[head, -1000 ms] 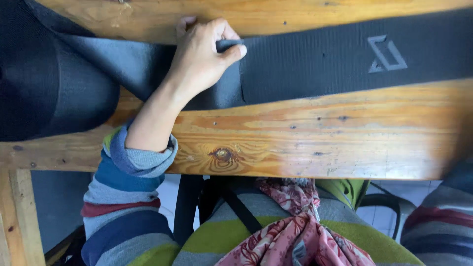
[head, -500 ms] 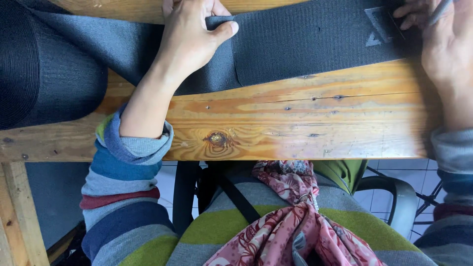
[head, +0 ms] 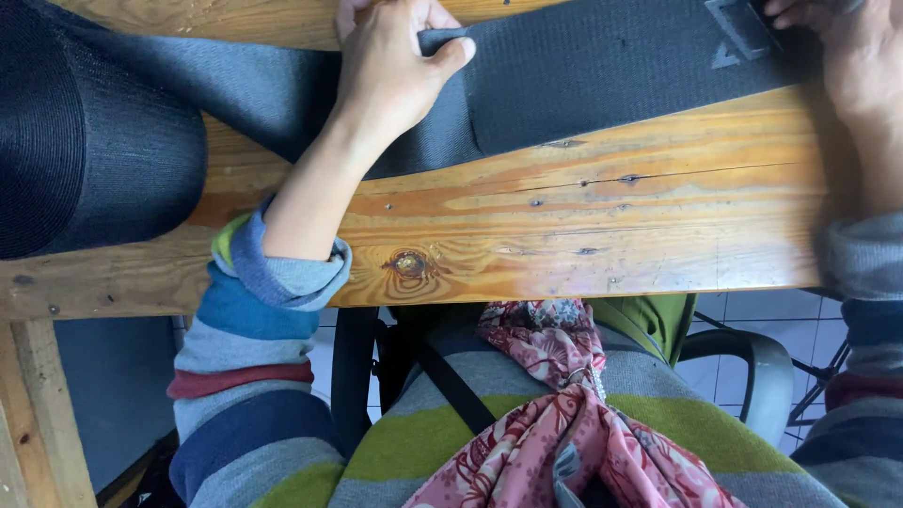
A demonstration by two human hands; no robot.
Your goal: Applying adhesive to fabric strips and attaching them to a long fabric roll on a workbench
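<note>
Webbing (head: 602,71) lies flat across the bench (head: 583,235) along the upper frame, fed from a roll (head: 85,141) at upper left. Left hand (head: 390,66) pinches its folded edge at top centre; right hand (head: 837,56), top right, presses near a grey logo (head: 743,28), its grip unclear.

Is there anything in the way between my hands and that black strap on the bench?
Nothing visible stands in the way. The left hand already pinches the folded edge of the black strap, and the right hand rests on it near the grey emblem. The strap lies flat on the wooden bench.
</note>
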